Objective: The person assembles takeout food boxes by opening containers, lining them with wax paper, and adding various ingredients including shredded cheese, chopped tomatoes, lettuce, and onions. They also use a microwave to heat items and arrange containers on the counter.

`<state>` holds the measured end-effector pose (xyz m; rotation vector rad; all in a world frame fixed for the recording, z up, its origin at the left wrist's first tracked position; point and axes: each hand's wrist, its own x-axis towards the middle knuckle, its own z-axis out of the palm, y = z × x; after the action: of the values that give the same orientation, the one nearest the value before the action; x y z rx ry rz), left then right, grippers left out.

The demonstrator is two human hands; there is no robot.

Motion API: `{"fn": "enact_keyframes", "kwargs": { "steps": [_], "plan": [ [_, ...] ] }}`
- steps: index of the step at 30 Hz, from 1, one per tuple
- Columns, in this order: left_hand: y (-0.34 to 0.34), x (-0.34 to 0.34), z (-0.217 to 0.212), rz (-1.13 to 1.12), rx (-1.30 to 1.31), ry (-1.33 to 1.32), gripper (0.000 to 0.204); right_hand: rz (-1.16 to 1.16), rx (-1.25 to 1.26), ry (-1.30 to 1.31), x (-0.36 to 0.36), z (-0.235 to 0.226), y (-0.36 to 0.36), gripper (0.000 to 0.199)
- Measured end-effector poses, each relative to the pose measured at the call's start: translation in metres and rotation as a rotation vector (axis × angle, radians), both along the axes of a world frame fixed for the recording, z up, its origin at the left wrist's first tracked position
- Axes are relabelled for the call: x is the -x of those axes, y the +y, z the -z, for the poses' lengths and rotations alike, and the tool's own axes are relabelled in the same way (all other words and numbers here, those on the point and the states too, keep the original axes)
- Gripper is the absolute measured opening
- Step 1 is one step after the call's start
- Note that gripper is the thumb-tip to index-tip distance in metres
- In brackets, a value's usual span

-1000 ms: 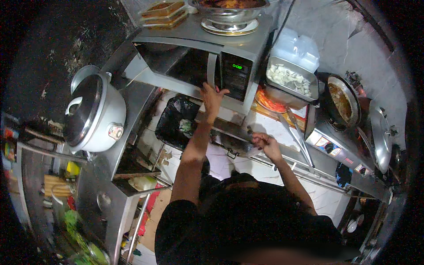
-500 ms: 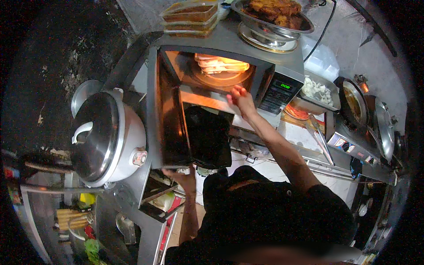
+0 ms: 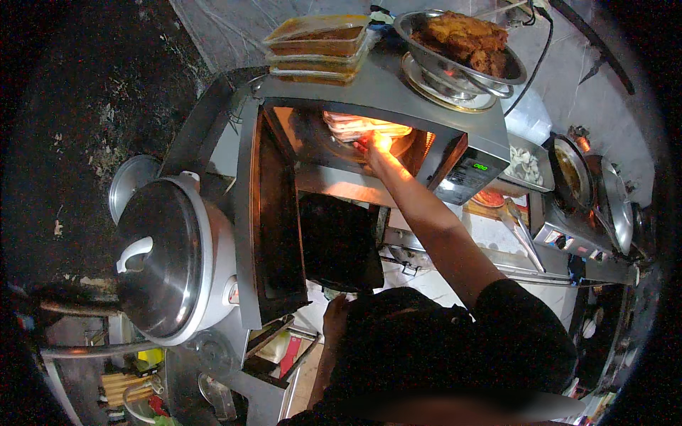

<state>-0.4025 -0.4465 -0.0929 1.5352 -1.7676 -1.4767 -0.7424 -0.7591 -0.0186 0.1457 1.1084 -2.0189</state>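
The microwave (image 3: 387, 96) stands with its door (image 3: 278, 234) swung out to the left and its inside lit. On the round turntable (image 3: 403, 153) sits a stack of clear lidded plastic containers (image 3: 341, 128) with pale contents, bright in the glare. My right hand (image 3: 376, 144) is inside, its fingers bent and closed at the near edge of the stack; the glare blurs the fingertips. Below and right of the door, close to my body, is my left hand (image 3: 335, 312), clear of the door. Its fingers are partly hidden, and I see nothing held in it.
Atop the microwave are sauce containers (image 3: 316, 39) and a metal bowl (image 3: 408, 28) of browned fried food. A large rice cooker (image 3: 170, 259) stands left. To the right lie tongs (image 3: 524, 234), a tray of white pieces (image 3: 529, 177) and pans (image 3: 570, 167) on a stove.
My right hand has gone from the microwave's opening in to the container stack. My left hand has left the door's lower edge and moved right, toward my body. The view has shifted slightly.
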Motion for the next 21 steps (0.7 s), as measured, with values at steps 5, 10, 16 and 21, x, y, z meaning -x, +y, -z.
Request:
{"fn": "enact_keyframes", "kwargs": {
  "steps": [5,10,16,21],
  "plan": [
    [-0.128,0.089,-0.01,-0.04,0.543,0.196,0.029,-0.087,0.049,0.087,-0.002,0.002,-0.002,0.019],
    [-0.266,0.177,-0.036,-0.25,0.564,0.596,0.034,-0.112,0.056,0.187,0.025,0.018,0.01,0.022],
    [-0.387,0.201,-0.071,-0.3,-0.171,0.846,0.059,-0.114,-0.088,0.203,-0.004,-0.003,0.025,0.02],
    [-0.392,0.204,-0.094,-0.173,-0.356,0.809,0.059,-0.204,-0.026,0.213,0.007,0.0,0.053,0.015]
  ]
}}
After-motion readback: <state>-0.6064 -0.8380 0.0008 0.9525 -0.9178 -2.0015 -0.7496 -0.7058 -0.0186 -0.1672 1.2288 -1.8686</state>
